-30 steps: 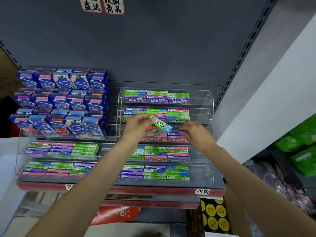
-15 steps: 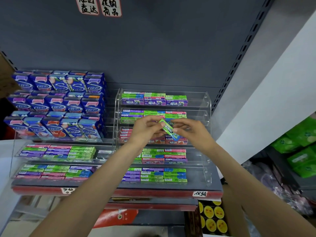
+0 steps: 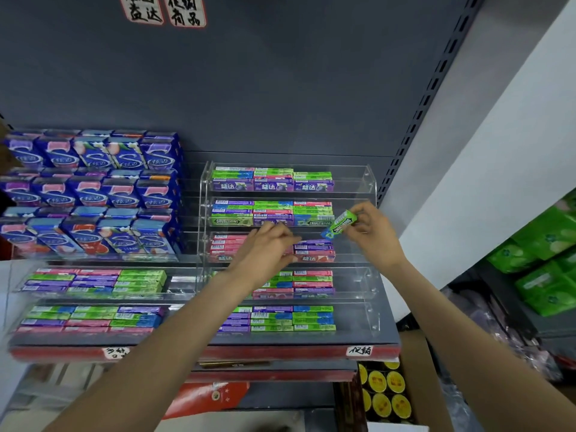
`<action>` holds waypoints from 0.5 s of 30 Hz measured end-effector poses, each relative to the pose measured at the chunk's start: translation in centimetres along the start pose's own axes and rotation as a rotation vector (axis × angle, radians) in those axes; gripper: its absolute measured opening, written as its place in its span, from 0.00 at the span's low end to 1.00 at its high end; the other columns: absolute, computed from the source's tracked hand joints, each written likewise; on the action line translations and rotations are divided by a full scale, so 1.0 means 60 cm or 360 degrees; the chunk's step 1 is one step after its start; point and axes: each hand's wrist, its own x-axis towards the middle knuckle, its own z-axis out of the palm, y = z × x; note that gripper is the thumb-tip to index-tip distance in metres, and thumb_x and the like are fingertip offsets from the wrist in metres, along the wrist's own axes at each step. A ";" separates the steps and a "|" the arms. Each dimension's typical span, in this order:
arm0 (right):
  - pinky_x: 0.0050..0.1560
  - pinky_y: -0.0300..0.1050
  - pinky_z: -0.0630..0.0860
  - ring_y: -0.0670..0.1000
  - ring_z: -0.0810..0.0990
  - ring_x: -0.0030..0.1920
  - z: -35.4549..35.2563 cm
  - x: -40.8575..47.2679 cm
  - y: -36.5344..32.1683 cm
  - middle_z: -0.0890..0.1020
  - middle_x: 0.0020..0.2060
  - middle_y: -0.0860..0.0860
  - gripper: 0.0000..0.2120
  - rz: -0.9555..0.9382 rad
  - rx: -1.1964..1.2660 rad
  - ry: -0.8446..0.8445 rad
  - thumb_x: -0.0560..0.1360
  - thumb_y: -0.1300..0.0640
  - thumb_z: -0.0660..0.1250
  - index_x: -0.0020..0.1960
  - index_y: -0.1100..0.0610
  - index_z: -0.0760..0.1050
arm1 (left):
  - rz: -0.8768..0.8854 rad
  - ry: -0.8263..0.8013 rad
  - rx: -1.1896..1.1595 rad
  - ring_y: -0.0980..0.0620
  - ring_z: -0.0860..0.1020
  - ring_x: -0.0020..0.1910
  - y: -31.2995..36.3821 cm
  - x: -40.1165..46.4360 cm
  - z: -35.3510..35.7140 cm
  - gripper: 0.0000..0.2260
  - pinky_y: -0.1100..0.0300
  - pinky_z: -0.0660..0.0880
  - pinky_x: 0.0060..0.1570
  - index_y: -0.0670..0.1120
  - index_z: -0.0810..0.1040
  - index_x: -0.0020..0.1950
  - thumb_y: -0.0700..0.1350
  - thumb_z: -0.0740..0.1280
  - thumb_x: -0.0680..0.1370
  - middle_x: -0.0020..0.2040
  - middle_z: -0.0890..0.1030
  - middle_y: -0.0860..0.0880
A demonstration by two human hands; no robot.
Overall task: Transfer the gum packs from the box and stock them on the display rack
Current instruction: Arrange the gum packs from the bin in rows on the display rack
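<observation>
From the head view, the right hand (image 3: 372, 235) pinches a small glossy green gum pack (image 3: 340, 224) by its end, tilted, beside the clear plastic rack (image 3: 369, 194), likely to slot it in, while the left hand (image 3: 268, 252), fingers loosely bent, holds nothing visible.

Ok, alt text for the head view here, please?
The right hand pinches a green Doublemint gum pack, tilted, in front of a clear tiered display rack stocked with colourful gum. The left hand reaches to the rack's middle tier. Blue cartons are stacked to the left.
</observation>
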 end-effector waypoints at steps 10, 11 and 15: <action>0.38 0.23 0.70 0.49 0.79 0.42 0.020 -0.003 0.014 0.80 0.43 0.53 0.06 -0.0036 -0.0344 0.0085 0.73 0.63 0.70 0.47 0.58 0.74 | 0.0071 -0.0040 0.0181 0.51 0.62 0.63 -0.008 0.005 0.006 0.20 0.56 0.60 0.61 0.56 0.65 0.73 0.50 0.59 0.81 0.67 0.67 0.52; 0.39 0.23 0.70 0.49 0.78 0.41 0.022 -0.003 0.016 0.80 0.43 0.54 0.05 -0.0081 -0.0464 0.0094 0.73 0.63 0.70 0.48 0.60 0.76 | 0.0081 -0.0053 0.0175 0.51 0.62 0.64 -0.009 0.005 0.006 0.19 0.56 0.60 0.61 0.56 0.65 0.73 0.50 0.58 0.81 0.68 0.68 0.53; 0.51 0.43 0.75 0.52 0.76 0.44 0.031 -0.004 0.020 0.78 0.50 0.58 0.10 -0.0242 -0.0829 0.0122 0.74 0.62 0.68 0.55 0.63 0.79 | 0.0087 -0.0078 0.0146 0.51 0.62 0.65 -0.010 0.006 0.006 0.19 0.56 0.60 0.61 0.55 0.64 0.73 0.49 0.58 0.81 0.69 0.67 0.53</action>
